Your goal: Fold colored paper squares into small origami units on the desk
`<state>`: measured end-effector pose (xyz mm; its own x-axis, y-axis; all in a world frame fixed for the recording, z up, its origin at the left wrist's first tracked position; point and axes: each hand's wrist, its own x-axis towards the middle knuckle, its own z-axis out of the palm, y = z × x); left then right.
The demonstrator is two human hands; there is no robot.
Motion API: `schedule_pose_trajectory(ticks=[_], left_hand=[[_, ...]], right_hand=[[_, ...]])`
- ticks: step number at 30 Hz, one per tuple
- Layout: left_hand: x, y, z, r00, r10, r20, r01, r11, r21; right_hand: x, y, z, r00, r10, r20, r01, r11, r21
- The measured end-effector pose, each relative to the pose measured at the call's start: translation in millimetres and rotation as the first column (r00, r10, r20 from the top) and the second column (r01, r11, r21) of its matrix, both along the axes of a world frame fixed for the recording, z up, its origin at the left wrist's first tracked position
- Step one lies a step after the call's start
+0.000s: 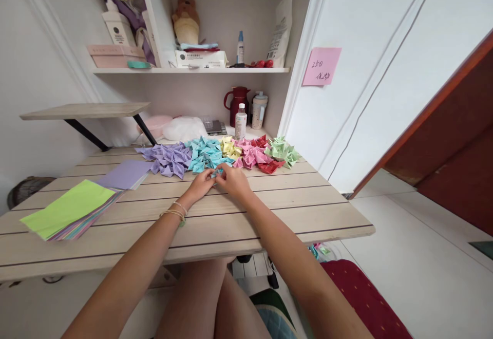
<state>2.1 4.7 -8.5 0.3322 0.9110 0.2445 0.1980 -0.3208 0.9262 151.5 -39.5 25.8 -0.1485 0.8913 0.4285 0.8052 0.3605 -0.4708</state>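
Observation:
Both hands meet near the middle of the wooden table [292, 215], pinching a small piece of blue folded paper [217, 172] between them. My left hand [201, 185] grips it from the left, fingers closed. From the right, my right hand [233, 181] closes on the same paper and partly covers it. Just behind the hands lies a row of folded paper pieces: purple ones [171, 159], blue ones [206, 151], yellow ones [230, 148], pink ones [250, 154], red ones [270, 166] and green ones [283, 151].
At the left lie a stack of coloured sheets [73, 208] with lime green on top and a purple sheet stack [125, 173]. A small raised shelf [84, 110] stands behind them. A clear bottle [241, 122], a red jug [239, 104] and a tumbler [259, 110] stand at the back.

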Motion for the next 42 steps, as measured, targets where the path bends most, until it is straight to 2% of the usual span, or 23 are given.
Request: schedule_pose_trajectory(ticks=[6,14,17,20,22,26,31,33,36,39,42], left_hand=[[1,-3,3.6,1.0,-0.007,-0.028,0.008,1.0,0.024],[-1,-4,4.2,0.975,0.029,-0.223,0.023,0.974,0.226],[-1,-6,5.4,0.954,0.043,-0.297,0.039,0.964,0.264],[0,-8,4.1,0.945,-0.026,-0.325,0.114,0.96,0.255],[1,-10,1.2,0.947,-0.08,-0.311,0.161,0.956,0.244],[2,-13,-4.9,0.965,-0.07,-0.252,0.129,0.965,0.228],[5,-12,-0.6,0.964,-0.108,-0.241,0.162,0.963,0.215],[6,-11,3.7,0.975,-0.086,-0.204,0.131,0.967,0.219],[5,-9,7.7,0.998,0.011,-0.068,0.0,0.988,0.154],[4,-10,7.7,0.995,0.04,0.087,-0.041,0.999,0.017],[3,-12,7.4,0.993,0.035,0.116,-0.033,0.999,-0.018]], right_hand=[[-1,0,-0.9,1.0,0.006,0.001,-0.006,1.0,-0.011],[-2,-4,1.0,1.0,0.006,0.026,-0.005,0.999,-0.038],[-4,-7,3.1,0.999,0.03,0.036,-0.029,0.999,-0.038],[-8,-14,6.7,0.996,0.082,0.041,-0.082,0.997,0.003],[-12,-19,9.3,0.99,0.131,0.053,-0.133,0.99,0.042],[-17,-25,11.3,0.975,0.208,0.085,-0.215,0.973,0.088],[-16,-21,6.6,0.977,0.213,-0.01,-0.211,0.973,0.097],[-13,-16,5.5,0.979,0.187,-0.086,-0.174,0.975,0.135],[-7,-10,5.5,0.978,0.077,-0.195,-0.046,0.986,0.162],[0,-2,3.7,0.956,-0.037,-0.29,0.064,0.994,0.086],[3,5,-2.1,0.918,-0.032,-0.396,0.026,0.999,-0.019]])
